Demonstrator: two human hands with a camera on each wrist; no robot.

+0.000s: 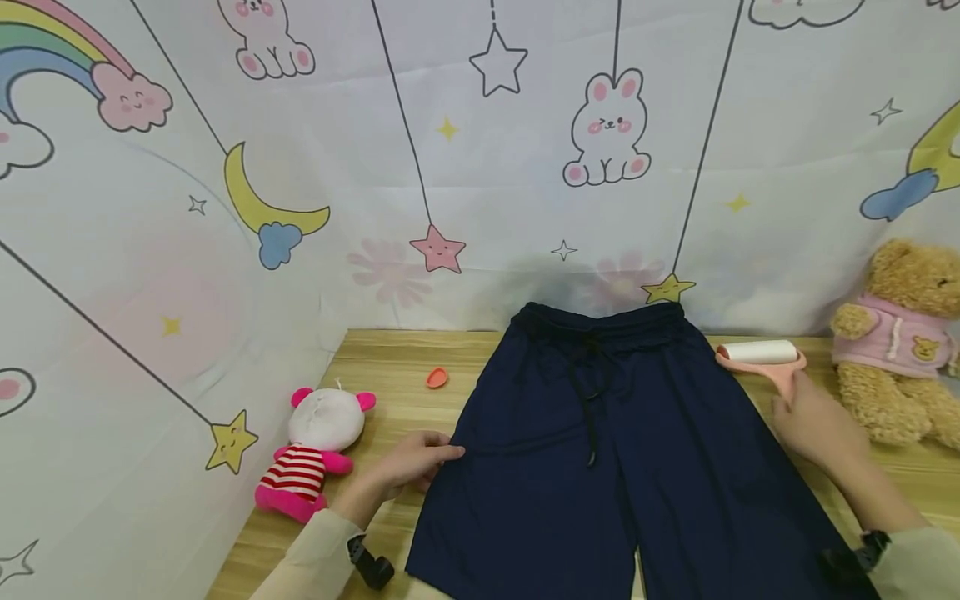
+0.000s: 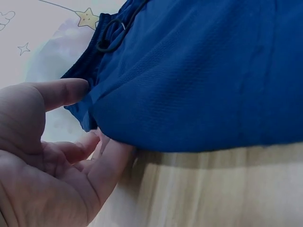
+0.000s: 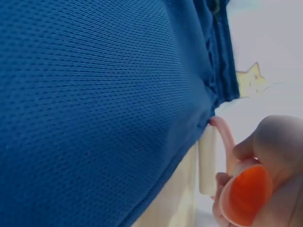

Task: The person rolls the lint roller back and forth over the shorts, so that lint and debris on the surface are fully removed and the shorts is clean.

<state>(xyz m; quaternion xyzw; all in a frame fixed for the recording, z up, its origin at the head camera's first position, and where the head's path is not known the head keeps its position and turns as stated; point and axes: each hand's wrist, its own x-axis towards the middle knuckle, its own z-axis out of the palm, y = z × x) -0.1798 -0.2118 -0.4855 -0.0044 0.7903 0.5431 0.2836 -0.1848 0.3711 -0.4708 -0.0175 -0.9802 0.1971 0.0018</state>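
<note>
Navy blue shorts with a dark drawstring lie spread out, waistband toward the back wall. At their left edge, my left hand pinches the fabric, thumb on top and the other fingers underneath; the left wrist view shows the thumb against the cloth. My right hand grips the pink handle of a lint roller beside the right side of the waistband. Its white roll faces the back wall. The right wrist view shows the handle's hollow orange end poking from the fist.
A small orange oval piece lies on the wooden table left of the shorts. A pink and white plush toy is at the left, a teddy bear at the right. Printed cloth covers the walls behind.
</note>
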